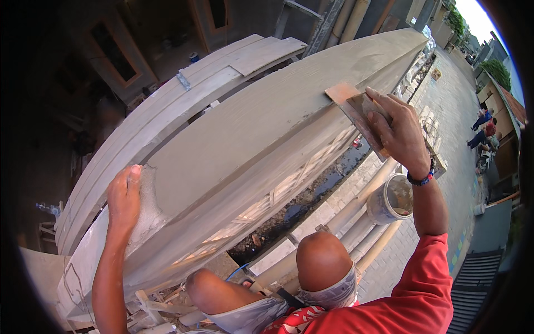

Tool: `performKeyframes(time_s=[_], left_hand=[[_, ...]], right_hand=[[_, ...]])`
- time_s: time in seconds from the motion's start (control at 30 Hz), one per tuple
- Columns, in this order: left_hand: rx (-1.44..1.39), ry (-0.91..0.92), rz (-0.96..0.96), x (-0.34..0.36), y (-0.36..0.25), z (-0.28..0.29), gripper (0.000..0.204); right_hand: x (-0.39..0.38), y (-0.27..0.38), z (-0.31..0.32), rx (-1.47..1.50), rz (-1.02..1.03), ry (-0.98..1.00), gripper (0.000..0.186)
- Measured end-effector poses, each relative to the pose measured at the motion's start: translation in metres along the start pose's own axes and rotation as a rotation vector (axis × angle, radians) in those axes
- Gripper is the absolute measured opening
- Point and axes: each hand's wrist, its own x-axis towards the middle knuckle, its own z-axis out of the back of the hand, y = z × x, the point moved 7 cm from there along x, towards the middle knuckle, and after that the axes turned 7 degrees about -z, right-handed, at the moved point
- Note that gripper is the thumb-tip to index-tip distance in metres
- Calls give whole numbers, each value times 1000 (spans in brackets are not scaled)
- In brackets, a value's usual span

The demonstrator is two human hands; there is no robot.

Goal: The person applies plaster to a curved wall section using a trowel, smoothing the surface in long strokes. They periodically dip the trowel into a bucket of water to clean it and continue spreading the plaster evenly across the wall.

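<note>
My right hand (397,128) is closed round the grip of a flat plastering float (344,93), its board worn orange and grey. The float lies against the front edge of a long wall ledge (239,131) coated in smooth grey plaster. At the ledge's left end, my left hand (123,195) holds its far edge, thumb on top and the other fingers mostly hidden. Beside it the plaster stops at a ragged line, and a rougher, paler patch (146,206) shows.
Pale boards (206,83) run behind the ledge. A plaster-smeared bucket (391,199) stands by bamboo poles (356,209) near my knees. Below the ledge runs a gutter with dark water (295,211). A paved lane (453,139) with several people (484,128) lies to the right.
</note>
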Motion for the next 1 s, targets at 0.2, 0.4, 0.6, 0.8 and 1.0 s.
performKeyframes(time_s=[0.2, 0.4, 0.6, 0.8, 1.0], left_hand=[[37, -24, -42, 1, 6, -1, 53], [74, -53, -58, 0, 6, 0, 52], [84, -39, -79, 1, -6, 1, 50], [62, -56, -115, 2, -4, -4, 50], [106, -28, -89, 1, -5, 3, 52]], right_hand=[[-20, 80, -35, 146, 193, 97, 39], [-41, 122, -31, 362, 360, 140, 44], [-55, -6, -42, 794, -190, -235, 57], [-49, -9, -92, 817, -156, -444, 56], [-67, 29, -138, 500, -88, -306, 55]])
